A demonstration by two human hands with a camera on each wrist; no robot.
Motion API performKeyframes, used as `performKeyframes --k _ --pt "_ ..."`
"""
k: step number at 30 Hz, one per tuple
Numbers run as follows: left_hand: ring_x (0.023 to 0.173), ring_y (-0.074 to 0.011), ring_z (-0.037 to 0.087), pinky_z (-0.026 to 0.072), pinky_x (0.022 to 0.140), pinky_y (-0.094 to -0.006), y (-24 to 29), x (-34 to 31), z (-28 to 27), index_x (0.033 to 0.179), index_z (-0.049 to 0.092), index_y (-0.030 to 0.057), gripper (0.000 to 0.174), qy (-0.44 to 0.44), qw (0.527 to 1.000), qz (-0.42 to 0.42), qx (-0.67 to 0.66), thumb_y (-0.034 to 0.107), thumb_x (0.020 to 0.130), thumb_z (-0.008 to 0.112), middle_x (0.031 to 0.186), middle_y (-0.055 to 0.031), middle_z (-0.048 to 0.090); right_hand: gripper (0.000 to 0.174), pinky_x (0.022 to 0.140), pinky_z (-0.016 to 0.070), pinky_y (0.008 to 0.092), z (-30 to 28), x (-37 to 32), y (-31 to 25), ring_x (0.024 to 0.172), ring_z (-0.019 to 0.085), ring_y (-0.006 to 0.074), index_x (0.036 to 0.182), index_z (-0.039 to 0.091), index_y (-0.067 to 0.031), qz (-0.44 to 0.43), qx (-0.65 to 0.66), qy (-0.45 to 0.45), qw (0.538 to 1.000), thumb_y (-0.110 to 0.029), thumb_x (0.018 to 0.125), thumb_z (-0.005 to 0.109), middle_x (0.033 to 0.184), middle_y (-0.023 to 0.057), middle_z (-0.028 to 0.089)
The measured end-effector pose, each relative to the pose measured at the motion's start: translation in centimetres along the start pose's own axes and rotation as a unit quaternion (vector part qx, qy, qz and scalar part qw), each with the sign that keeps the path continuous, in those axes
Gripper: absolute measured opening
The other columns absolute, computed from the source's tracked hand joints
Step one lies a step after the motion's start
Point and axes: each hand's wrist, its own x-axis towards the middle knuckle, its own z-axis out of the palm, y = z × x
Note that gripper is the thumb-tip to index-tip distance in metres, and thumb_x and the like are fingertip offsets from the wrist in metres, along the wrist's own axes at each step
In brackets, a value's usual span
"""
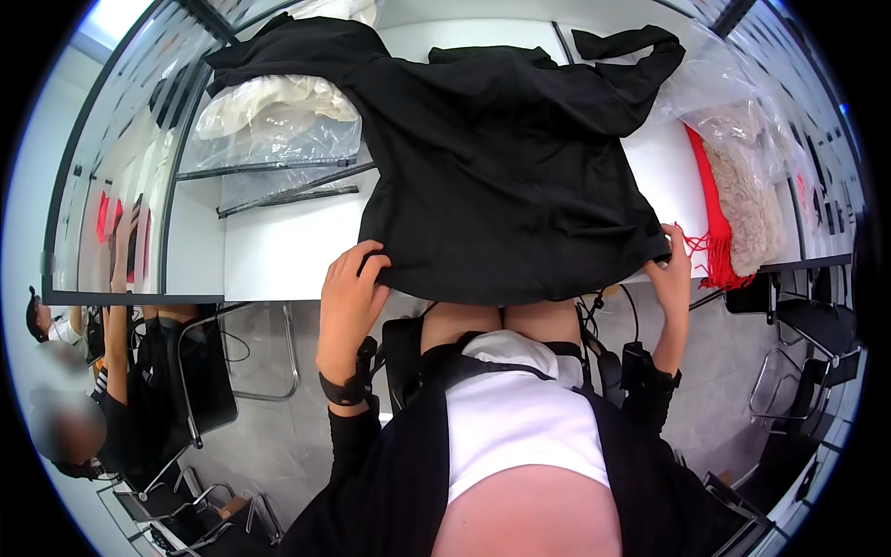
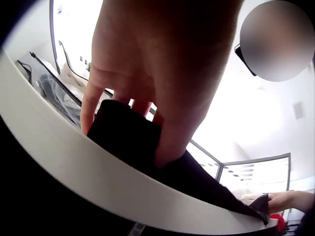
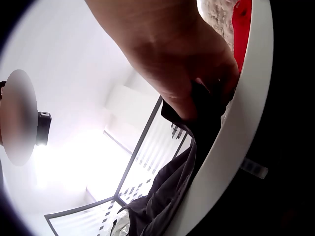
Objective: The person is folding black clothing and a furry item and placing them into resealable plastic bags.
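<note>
Gripping blk smooth garment [image 1: 501, 176] w/ 2 hands, L [image 1: 351, 295] & R [image 1: 670, 278], we've crinkly plastic bags [image 1: 278, 130] L, fringed red scarf [image 1: 713, 213] R.

White top, black open jacket

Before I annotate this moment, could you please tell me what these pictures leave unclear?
- What lies beneath the black garment: head view, covered by it.
- Some left hand fingertips: left wrist view, behind the garment.
- Right hand fingertips: right wrist view, garment and shadow.
- Upper end of the fluffy thing: head view, under shiny plastic.
</note>
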Motion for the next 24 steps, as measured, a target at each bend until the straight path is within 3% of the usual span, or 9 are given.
performKeyframes --k 5,9,10,14,17,21,24 --pt "0.079 -0.0263 0.056 0.0454 0.067 -0.0332 -0.6 0.6 0.9 0.087 0.054 0.0032 0.023 0.092 0.995 -0.022 -0.042 -0.004 0.065 0.055 0.091 -0.0069 0.057 0.04 0.062 0.0416 0.0209 0.5 0.4 0.1 0.067 0.053 0.0099 0.102 0.049 -0.0022 -0.003 -0.022 -0.006 1.0 0.008 0.065 0.059 0.08 0.0071 0.06" --pt "0.061 -0.0252 0.055 0.0439 0.055 -0.0272 -0.1 1.2 -0.5 0.082 0.055 0.0002 0.015 0.194 0.973 -0.056 -0.112 -0.007 0.068 0.055 0.073 -0.009 0.057 0.033 0.072 0.0398 0.0199 0.4 1.7 1.3 0.082 0.051 0.0085 0.103 0.049 0.0004 -0.034 0.033 0.01 0.999 0.007 0.071 0.056 0.09 0.0033 0.056" --pt "0.059 -0.0195 0.055 0.0422 0.054 -0.0238 0.2 1.4 -1.1 0.078 0.056 -0.0008 0.011 0.195 0.964 -0.094 -0.153 -0.008 0.07 0.057 0.071 -0.0083 0.058 0.031 0.073 0.0392 0.0195 0.1 1.8 0.3 0.082 0.051 0.0082 0.103 0.049 0.0009 -0.035 0.045 0.022 0.998 0.007 0.073 0.055 0.089 0.0028 0.056" --pt "0.062 -0.0136 0.055 0.0425 0.055 -0.0233 -0.3 1.0 -1.9 0.078 0.059 -0.0025 0.007 0.155 0.95 -0.077 -0.261 -0.006 0.072 0.059 0.075 -0.0072 0.061 0.024 0.074 0.0378 0.0187 -0.5 2.2 -1.1 0.082 0.049 0.0074 0.102 0.05 0.0007 -0.059 0.067 0.036 0.995 0.004 0.078 0.055 0.087 0.0007 0.054" --pt "0.063 -0.0143 0.055 0.0427 0.057 -0.0237 0.0 0.5 -1.4 0.082 0.06 -0.003 0.008 0.147 0.956 -0.048 -0.248 -0.004 0.074 0.058 0.075 -0.0083 0.061 0.026 0.075 0.0378 0.019 -0.3 1.8 -1.6 0.082 0.049 0.0084 0.101 0.05 0.0005 -0.069 0.089 0.038 0.993 0.006 0.077 0.055 0.086 0.0012 0.053" --pt "0.065 -0.0158 0.056 0.0434 0.06 -0.0242 0.3 -0.1 -1.0 0.085 0.059 -0.0044 0.008 0.103 0.963 -0.074 -0.237 0.0 0.078 0.056 0.078 -0.0096 0.061 0.029 0.076 0.0381 0.0197 0.0 1.3 -1.0 0.083 0.05 0.0096 0.101 0.05 0.0002 -0.064 0.081 0.041 0.994 0.009 0.074 0.055 0.087 0.0025 0.054" --pt "0.066 -0.0172 0.057 0.0443 0.063 -0.024 0.4 -0.2 -0.6 0.085 0.059 -0.0032 0.015 0.107 0.965 -0.046 -0.237 -0.004 0.071 0.055 0.078 -0.0089 0.061 0.035 0.07 0.0395 0.0197 0.2 1.2 -0.3 0.08 0.051 0.0096 0.101 0.051 -0.0011 -0.067 0.077 0.055 0.993 0.011 0.069 0.056 0.086 0.0037 0.056"
